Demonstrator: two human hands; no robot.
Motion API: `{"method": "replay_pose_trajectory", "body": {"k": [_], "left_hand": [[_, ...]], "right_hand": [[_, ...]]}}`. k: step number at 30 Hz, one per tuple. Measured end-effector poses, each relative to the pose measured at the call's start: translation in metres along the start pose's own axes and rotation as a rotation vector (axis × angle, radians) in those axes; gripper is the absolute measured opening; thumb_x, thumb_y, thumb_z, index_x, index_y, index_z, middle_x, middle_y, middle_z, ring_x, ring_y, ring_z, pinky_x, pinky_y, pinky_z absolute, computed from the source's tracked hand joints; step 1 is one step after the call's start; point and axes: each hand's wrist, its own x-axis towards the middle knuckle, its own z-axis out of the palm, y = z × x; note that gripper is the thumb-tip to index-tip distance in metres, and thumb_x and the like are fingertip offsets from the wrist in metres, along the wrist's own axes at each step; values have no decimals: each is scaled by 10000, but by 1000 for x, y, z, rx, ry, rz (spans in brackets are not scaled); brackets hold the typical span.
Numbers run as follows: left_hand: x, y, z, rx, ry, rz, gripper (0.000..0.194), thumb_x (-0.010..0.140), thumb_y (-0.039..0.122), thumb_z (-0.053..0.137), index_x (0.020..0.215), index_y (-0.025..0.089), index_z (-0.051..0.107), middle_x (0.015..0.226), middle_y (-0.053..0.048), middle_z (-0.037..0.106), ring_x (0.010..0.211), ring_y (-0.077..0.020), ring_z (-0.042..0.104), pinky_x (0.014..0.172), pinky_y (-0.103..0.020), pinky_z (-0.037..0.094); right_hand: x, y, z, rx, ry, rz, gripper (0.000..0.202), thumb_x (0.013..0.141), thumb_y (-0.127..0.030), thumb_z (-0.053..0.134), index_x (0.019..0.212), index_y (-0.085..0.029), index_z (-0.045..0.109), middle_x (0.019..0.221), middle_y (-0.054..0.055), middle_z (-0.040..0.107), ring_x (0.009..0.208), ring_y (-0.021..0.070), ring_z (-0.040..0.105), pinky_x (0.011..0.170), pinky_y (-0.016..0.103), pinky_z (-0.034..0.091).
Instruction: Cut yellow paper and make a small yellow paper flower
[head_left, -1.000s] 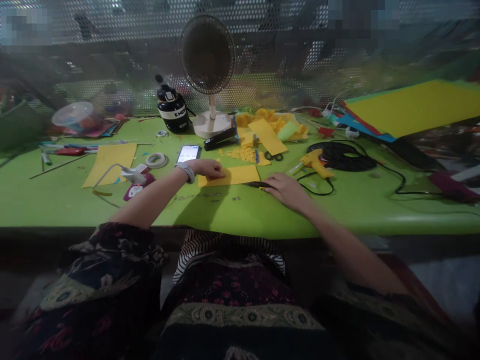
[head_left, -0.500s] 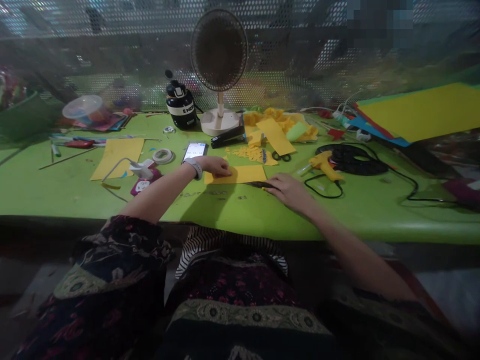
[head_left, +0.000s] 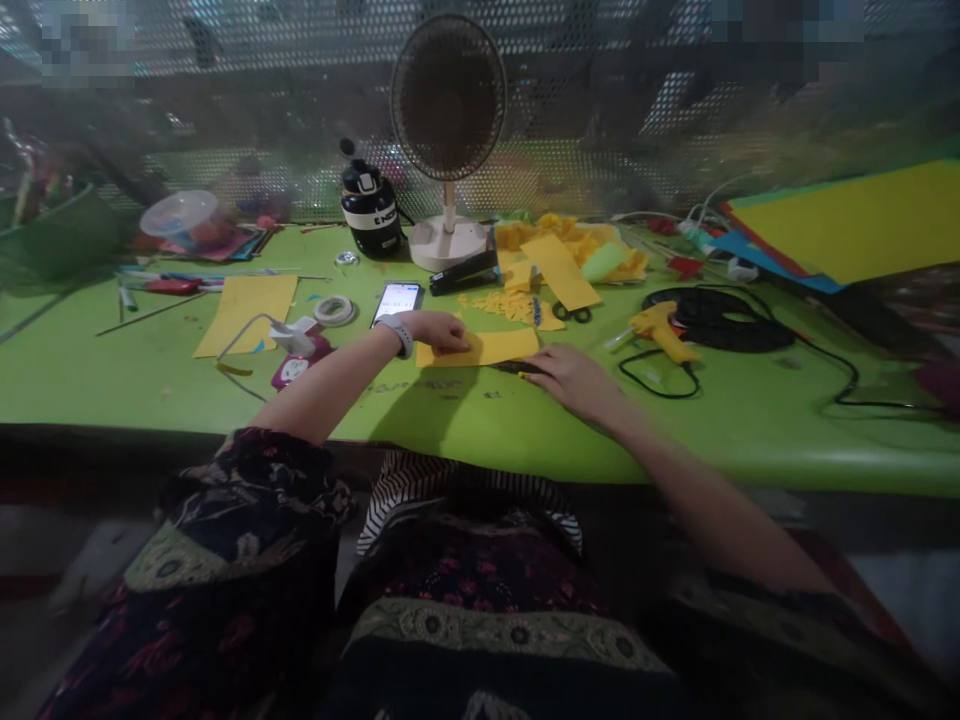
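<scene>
On yellow paper [head_left: 499,347], left hand [head_left: 442,332], fingers apparently curled.

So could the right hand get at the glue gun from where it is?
Probably yes: the glue gun lies nearby, with only a low cord beside the way, though the right hand holds a dark tool.

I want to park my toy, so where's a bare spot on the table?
The green table has two: front left, between the yellow sheet and the front edge; and front right, between the glue-gun cord and that edge. Crowded behind the left hand: phone, stapler, paper scraps, fan.
</scene>
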Motion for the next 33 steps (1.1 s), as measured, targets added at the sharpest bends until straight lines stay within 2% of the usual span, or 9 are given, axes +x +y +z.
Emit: {"method": "replay_pose_trajectory", "body": {"k": [3,9,16,21,25,33], "left_hand": [[-2,3,0,-7,-3,-22,379,789,581,614,806,202,619,815,-77,649,776,-222,584,751,-358,446],[-3,3,0,-21,4,-23,360,807,564,603,801,204,592,836,-81,658,779,-218,597,737,-348,449],[-1,0,1,3,14,11,396,816,587,593,835,193,628,770,-75,646,736,-213,573,715,-350,441],[-3,1,0,16,-8,33,408,839,597,575,806,190,576,750,-53,613,699,-177,553,677,-311,431],[-3,2,-1,13,-21,25,392,839,573,582,760,191,538,726,-46,584,705,-180,560,681,-310,421],[0,2,-1,-3,-30,27,371,821,556,598,782,188,588,721,-48,595,702,-188,556,686,-318,429]], "right_hand": [[5,-5,2,-19,-4,5,301,1021,-307,509,1158,-194,751,1074,140,695,1019,303,634,909,470,543],[-3,-5,-2,11,-6,13,291,1015,-275,512,1162,-187,746,1086,146,700,1023,306,634,893,462,538],[14,-12,3,29,-32,-4,282,1004,-252,545,1180,-170,749,1093,144,703,1029,294,633,929,449,525],[9,-12,3,30,-23,-17,288,1014,-272,534,1174,-171,751,1064,143,700,994,287,634,892,436,526],[15,-16,8,9,-22,-13,287,1015,-272,532,1166,-167,752,1071,147,691,1008,290,624,904,435,522],[20,-20,12,1,-41,-20,291,1006,-265,559,1186,-133,746,1067,160,687,1018,296,616,899,432,518]]}}
